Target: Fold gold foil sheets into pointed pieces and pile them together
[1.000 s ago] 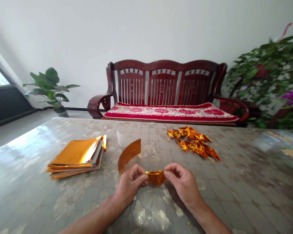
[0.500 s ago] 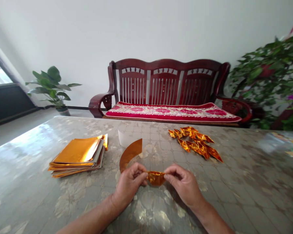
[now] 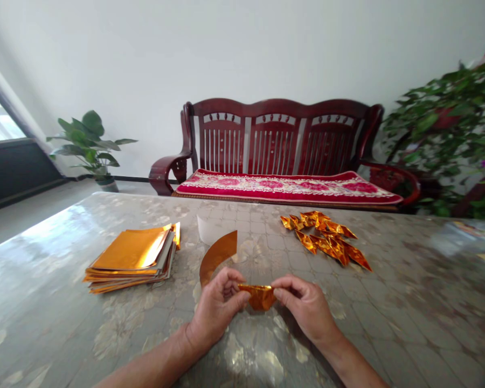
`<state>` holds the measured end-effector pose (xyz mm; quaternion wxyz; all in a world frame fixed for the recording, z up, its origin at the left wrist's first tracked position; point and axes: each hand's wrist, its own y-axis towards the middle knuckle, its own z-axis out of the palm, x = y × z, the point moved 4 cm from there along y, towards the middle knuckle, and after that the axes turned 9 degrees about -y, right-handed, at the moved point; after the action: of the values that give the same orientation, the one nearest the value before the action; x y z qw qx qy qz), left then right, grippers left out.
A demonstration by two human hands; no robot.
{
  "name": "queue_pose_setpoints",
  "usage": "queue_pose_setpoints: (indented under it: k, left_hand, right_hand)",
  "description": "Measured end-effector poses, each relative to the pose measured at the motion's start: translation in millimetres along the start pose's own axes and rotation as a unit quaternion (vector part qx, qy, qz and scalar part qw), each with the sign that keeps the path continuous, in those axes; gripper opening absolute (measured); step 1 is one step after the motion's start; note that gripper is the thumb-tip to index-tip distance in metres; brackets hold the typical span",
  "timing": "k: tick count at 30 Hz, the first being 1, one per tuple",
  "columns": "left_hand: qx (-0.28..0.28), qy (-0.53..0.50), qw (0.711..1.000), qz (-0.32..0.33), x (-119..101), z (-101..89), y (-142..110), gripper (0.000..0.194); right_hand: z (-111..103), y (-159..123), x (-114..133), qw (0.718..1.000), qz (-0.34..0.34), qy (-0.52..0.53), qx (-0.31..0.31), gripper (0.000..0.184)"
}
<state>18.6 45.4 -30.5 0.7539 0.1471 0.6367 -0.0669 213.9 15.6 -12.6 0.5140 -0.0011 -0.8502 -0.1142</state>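
Between my two hands is a small folded piece of gold foil paper (image 3: 262, 299), boat-shaped with a straight upper edge. My left hand (image 3: 218, 304) pinches its left end between thumb and fingers. At the right end, the thumb and fingers of my right hand (image 3: 303, 302) are closed on the paper. Just behind my left hand stands a curved gold sheet (image 3: 218, 255), its lower part hidden by that hand. Several folded gold foil ingots (image 3: 327, 240) lie in a loose pile at the right. A stack of gold foil sheets (image 3: 131, 253) sits at the left.
The table (image 3: 145, 334) has a patterned, shiny cover. A curled whitish sheet (image 3: 212, 229) is behind the curved gold one. Clear plastic wrapping (image 3: 464, 238) lies at the right edge. Beyond the table are a wooden bench (image 3: 272, 145) and potted plants (image 3: 91, 140).
The folded paper's top, showing an opening before, now looks flatter and straighter. My left fingers have shifted slightly along it. The whole view has moved a little.
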Motion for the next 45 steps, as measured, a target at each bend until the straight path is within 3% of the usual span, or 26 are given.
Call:
queue_pose_setpoints:
  k: [7,12,15,24,30,34,37,41,45]
  left_hand:
    - [0.009,0.022,1.000,0.001,-0.7,-1.5,0.3,0.027]
    - [0.008,0.108,0.993,0.038,-10.0,0.5,-0.1,0.030]
    - [0.018,0.127,0.991,0.045,-11.8,4.1,-2.1,0.028]
    - [0.053,0.137,0.989,0.035,-6.0,12.4,-7.5,0.026]
    - [0.083,0.122,0.989,0.033,-3.5,14.6,-8.0,0.032]
    - [0.058,0.098,0.993,-0.012,-1.4,12.4,-7.3,0.027]
    - [0.041,0.137,0.989,-0.041,-2.2,9.7,-6.3,0.003]
    - [0.043,0.188,0.980,-0.043,-5.5,8.4,-6.6,0.010]
    - [0.058,0.236,0.970,-0.001,-10.9,9.9,-8.4,0.013]
  right_hand:
    - [3.4,-1.0,-11.1,0.999,-0.012,-0.032,0.011,0.014]
    - [3.3,-7.3,9.5,0.976,-0.167,-0.140,0.004,0.016]
    - [8.2,-12.6,22.6,0.961,-0.214,-0.176,0.013,0.017]
    - [13.9,-14.7,32.6,0.936,-0.214,-0.279,-0.028,0.018]
    - [13.3,-14.9,30.5,0.937,-0.201,-0.285,-0.019,0.012]
    - [11.8,-13.3,27.0,0.934,-0.204,-0.292,0.000,0.014]
    - [10.9,-11.9,24.5,0.934,-0.207,-0.289,0.018,0.015]
    - [10.0,-10.5,22.1,0.938,-0.203,-0.281,0.026,0.015]
    - [10.6,-9.6,21.0,0.940,-0.196,-0.276,0.030,0.018]
